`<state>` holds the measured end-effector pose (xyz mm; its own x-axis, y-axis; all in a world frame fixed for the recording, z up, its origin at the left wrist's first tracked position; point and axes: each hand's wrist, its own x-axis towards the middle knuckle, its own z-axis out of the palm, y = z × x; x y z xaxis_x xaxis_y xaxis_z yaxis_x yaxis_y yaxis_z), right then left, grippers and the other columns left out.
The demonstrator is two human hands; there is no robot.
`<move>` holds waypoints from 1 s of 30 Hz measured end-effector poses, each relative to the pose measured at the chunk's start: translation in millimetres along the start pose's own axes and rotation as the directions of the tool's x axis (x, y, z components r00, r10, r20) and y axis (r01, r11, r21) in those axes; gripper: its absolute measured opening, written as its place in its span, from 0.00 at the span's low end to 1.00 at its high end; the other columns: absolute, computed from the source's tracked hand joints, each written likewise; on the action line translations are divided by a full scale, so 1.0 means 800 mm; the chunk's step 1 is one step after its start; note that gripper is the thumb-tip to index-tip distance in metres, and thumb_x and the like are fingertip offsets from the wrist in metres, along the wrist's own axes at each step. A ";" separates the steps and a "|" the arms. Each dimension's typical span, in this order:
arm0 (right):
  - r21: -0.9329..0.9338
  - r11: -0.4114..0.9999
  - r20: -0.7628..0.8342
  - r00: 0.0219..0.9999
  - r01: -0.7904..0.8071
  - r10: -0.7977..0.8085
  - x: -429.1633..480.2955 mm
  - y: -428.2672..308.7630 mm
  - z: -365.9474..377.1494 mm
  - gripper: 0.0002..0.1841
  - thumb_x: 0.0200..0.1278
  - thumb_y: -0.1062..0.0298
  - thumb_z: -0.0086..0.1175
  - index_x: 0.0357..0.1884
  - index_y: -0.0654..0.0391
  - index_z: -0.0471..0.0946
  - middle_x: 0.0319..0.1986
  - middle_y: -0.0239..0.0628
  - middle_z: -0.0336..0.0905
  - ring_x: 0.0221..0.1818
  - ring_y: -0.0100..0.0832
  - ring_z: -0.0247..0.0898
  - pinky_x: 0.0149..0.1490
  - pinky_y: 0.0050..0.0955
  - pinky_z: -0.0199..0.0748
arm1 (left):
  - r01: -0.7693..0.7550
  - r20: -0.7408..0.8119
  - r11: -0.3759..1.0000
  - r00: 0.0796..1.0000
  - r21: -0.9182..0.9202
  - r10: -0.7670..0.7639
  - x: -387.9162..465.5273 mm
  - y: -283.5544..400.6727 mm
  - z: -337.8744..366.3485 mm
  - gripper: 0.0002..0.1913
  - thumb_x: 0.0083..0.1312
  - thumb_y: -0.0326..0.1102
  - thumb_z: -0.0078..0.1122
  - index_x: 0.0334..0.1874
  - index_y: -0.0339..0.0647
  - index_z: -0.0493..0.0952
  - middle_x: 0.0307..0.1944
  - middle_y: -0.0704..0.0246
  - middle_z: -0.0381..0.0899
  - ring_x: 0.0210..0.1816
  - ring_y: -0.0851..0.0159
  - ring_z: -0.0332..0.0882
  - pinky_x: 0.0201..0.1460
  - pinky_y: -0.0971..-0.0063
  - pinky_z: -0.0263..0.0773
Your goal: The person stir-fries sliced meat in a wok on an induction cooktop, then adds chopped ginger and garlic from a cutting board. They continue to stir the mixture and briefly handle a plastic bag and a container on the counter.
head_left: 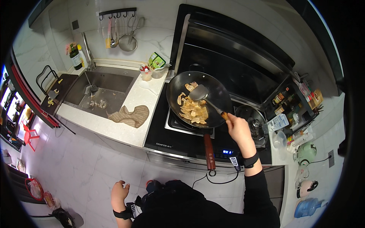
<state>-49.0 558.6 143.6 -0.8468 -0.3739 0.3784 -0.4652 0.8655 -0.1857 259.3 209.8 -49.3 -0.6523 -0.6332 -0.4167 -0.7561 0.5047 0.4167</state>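
Observation:
Thin golden-brown slices of food [194, 109] lie in a dark wok [218, 94] on the left burner of a black stove. My right hand [239, 127] grips the wooden handle of a metal spatula [198, 93]. The spatula's blade rests over the food, between the main heap and a few slices farther back. Toward me points the wok's reddish wooden handle [209, 151], which neither hand touches. My left hand [120, 190] hangs low over the floor, away from the counter, its fingers loosely curled and holding nothing.
A glass lid [254, 125] sits on the stove's right side. Left of the stove are a crumpled brown cloth [131, 116], a white spoon [147, 87] and a steel sink [107, 81]. Seasoning bottles [281, 97] fill a rack at right. A cable [222, 183] hangs at the stove front.

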 end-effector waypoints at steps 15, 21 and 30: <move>-0.270 0.961 0.187 0.976 -0.058 0.111 0.005 -0.004 -0.048 0.11 0.53 0.69 0.56 0.40 0.56 0.81 0.27 0.50 0.79 0.34 0.49 0.77 0.41 0.42 0.76 | 0.003 -0.023 1.000 1.000 0.006 -0.003 -0.002 -0.003 -0.002 0.20 0.56 0.43 0.61 0.45 0.34 0.78 0.38 0.53 0.81 0.42 0.51 0.80 0.45 0.63 0.74; -0.289 0.947 0.223 0.952 -0.140 0.209 0.023 -0.006 -0.066 0.09 0.54 0.67 0.56 0.36 0.55 0.82 0.28 0.46 0.80 0.35 0.46 0.78 0.42 0.41 0.76 | 0.040 -0.053 0.999 0.998 -0.011 -0.041 -0.007 -0.007 -0.006 0.20 0.56 0.43 0.61 0.45 0.35 0.78 0.38 0.53 0.81 0.42 0.51 0.80 0.46 0.63 0.74; -0.194 0.980 0.196 0.977 -0.043 0.081 0.035 -0.005 -0.024 0.07 0.53 0.69 0.54 0.33 0.58 0.80 0.26 0.50 0.79 0.33 0.50 0.77 0.42 0.43 0.75 | 0.069 -0.026 0.998 0.997 -0.009 -0.070 -0.006 -0.005 0.000 0.20 0.57 0.43 0.61 0.46 0.35 0.78 0.39 0.53 0.81 0.43 0.51 0.79 0.46 0.63 0.74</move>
<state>-65.9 551.4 172.5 -0.9159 -0.3601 0.1772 -0.3695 0.9290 -0.0220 265.4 211.1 -49.1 -0.5964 -0.6818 -0.4236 -0.7990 0.4541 0.3941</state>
